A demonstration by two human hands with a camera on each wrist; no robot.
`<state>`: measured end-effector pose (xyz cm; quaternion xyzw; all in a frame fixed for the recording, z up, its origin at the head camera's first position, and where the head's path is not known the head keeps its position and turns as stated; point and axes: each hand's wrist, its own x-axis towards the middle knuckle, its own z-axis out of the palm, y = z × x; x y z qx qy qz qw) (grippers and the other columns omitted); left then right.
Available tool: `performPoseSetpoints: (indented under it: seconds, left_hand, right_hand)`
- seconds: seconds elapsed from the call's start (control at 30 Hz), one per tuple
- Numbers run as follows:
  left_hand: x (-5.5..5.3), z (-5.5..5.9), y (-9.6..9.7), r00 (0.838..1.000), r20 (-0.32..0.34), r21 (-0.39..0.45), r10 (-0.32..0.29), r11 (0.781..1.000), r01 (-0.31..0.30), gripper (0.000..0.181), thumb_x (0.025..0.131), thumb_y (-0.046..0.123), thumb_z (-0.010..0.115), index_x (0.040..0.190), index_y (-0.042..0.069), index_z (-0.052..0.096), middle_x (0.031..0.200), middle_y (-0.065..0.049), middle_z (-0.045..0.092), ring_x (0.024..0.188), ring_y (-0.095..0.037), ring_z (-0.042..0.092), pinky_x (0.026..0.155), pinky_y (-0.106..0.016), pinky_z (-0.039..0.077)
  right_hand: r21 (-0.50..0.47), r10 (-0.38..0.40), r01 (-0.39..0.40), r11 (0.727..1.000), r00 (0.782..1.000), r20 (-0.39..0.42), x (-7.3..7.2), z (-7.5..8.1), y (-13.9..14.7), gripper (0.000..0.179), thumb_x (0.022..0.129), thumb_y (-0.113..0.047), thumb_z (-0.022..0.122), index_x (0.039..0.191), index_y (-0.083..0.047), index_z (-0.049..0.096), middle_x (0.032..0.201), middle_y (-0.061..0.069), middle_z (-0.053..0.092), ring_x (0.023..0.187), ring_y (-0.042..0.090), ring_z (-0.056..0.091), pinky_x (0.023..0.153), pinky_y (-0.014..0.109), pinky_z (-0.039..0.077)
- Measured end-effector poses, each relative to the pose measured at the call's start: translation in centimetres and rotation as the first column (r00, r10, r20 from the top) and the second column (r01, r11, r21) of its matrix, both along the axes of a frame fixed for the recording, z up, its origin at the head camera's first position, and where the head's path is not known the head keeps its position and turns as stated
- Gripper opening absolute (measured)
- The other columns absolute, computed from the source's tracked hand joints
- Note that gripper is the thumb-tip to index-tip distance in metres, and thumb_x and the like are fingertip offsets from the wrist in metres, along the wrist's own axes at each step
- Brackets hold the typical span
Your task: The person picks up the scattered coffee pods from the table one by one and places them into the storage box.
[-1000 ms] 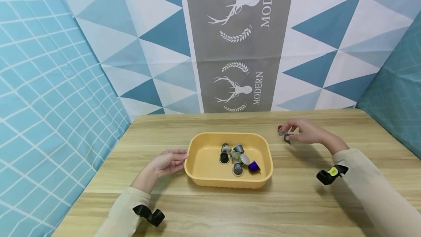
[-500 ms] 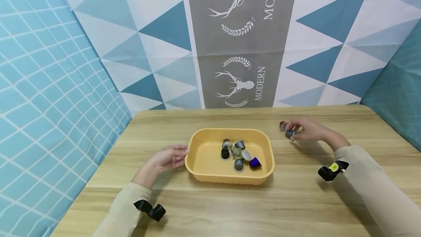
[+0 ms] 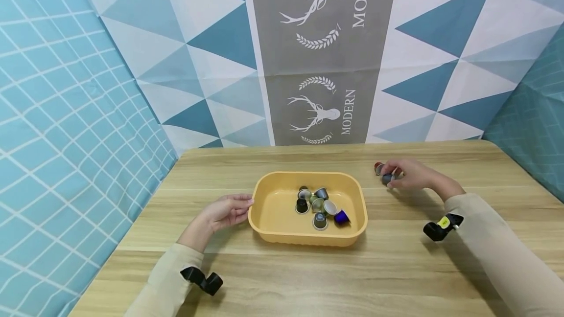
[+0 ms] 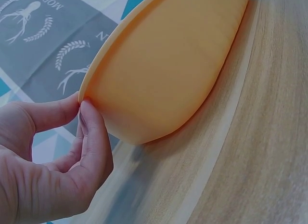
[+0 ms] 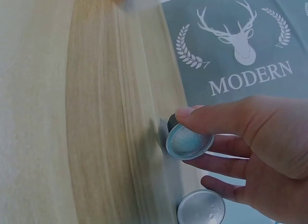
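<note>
My left hand (image 3: 227, 213) pinches the left end of the yellow plastic basin (image 3: 264, 229) by its rim, thumb and fingertips on either side of the wall in the left wrist view. Inside the basin, right of its middle, lie several coffee capsules, among them a black one (image 3: 301, 205), a blue one (image 3: 341, 217) and a grey one (image 3: 320, 220). At the back right, my right hand (image 3: 411, 174) holds a dark grey coffee capsule (image 5: 185, 143) between thumb and fingers, its silver lid facing the wrist camera. Close by, a red capsule (image 3: 378, 168) is partly hidden by that hand.
The wooden table (image 3: 282, 283) reaches back to a patterned cloth wall (image 3: 321, 53). A blue checked cloth (image 3: 79, 136) hangs along the left side, a teal one (image 3: 533, 126) at the right. In the right wrist view, another silver-lidded capsule (image 5: 201, 208) lies below the held one.
The head view has tilted a little, shifting the scene upward. The dark grey capsule has turned slightly in my right fingers. My left hand keeps its place on the basin's rim.
</note>
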<state>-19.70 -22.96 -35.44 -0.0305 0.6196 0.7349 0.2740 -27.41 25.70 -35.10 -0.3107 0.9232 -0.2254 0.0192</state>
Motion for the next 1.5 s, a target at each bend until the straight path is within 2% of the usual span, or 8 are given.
performPoseSetpoints:
  seconds: [0.33, 0.77, 1.07, 1.27, 1.5]
  left_hand:
    - [0.0, 0.5, 0.0, 1.000, -0.019, 0.016, -0.009, 1.000, 0.009, 0.019, 0.098, 0.001, 0.048, 0.117, -0.002, 0.049, 0.086, 0.005, 0.069, 0.080, -0.002, 0.067, 0.074, -0.014, 0.056]
    - [0.1, 0.3, 0.1, 1.000, -0.007, 0.011, 0.007, 1.000, -0.007, 0.016, 0.097, 0.003, 0.051, 0.113, 0.002, 0.053, 0.087, 0.004, 0.069, 0.080, -0.003, 0.066, 0.075, -0.014, 0.056]
    - [0.3, 0.1, 0.1, 1.000, -0.005, 0.007, 0.008, 1.000, -0.008, 0.016, 0.097, 0.003, 0.051, 0.113, 0.002, 0.052, 0.086, 0.004, 0.069, 0.079, -0.003, 0.066, 0.073, -0.014, 0.056]
    - [0.3, -0.1, 0.1, 1.000, -0.004, 0.011, 0.009, 1.000, -0.009, 0.022, 0.097, 0.002, 0.049, 0.119, -0.002, 0.049, 0.085, 0.004, 0.069, 0.078, -0.003, 0.066, 0.073, -0.014, 0.056]
    - [0.3, 0.1, 0.1, 1.000, -0.010, 0.001, 0.011, 1.000, -0.011, 0.039, 0.098, 0.002, 0.049, 0.133, -0.010, 0.037, 0.086, 0.005, 0.069, 0.078, -0.002, 0.066, 0.073, -0.014, 0.055]
  right_hand:
    - [-0.001, -0.001, 0.001, 1.000, 1.000, 0.003, 0.4, 1.3, -0.7, 0.027, 0.079, -0.006, 0.075, 0.104, -0.001, 0.065, 0.098, 0.009, 0.070, 0.088, 0.022, 0.065, 0.079, 0.040, 0.056]
    - [-0.003, -0.001, 0.001, 1.000, 1.000, 0.009, 1.5, 2.3, -1.8, 0.027, 0.082, -0.008, 0.073, 0.106, 0.000, 0.064, 0.099, 0.009, 0.069, 0.090, 0.023, 0.065, 0.082, 0.046, 0.056]
    - [-0.013, 0.004, -0.004, 1.000, 1.000, 0.004, 2.4, 3.0, -2.5, 0.024, 0.083, -0.006, 0.072, 0.106, -0.002, 0.065, 0.096, 0.004, 0.069, 0.090, 0.022, 0.065, 0.079, 0.043, 0.056]
    - [0.004, 0.013, -0.013, 1.000, 1.000, 0.008, 2.9, 3.7, -2.9, 0.024, 0.084, -0.008, 0.071, 0.107, -0.003, 0.065, 0.097, 0.002, 0.069, 0.091, 0.020, 0.064, 0.080, 0.044, 0.056]
    - [0.012, 0.042, -0.042, 0.999, 0.999, 0.033, 3.5, 4.8, -3.5, 0.023, 0.084, -0.010, 0.071, 0.105, -0.005, 0.065, 0.095, 0.000, 0.068, 0.088, 0.017, 0.063, 0.077, 0.040, 0.056]
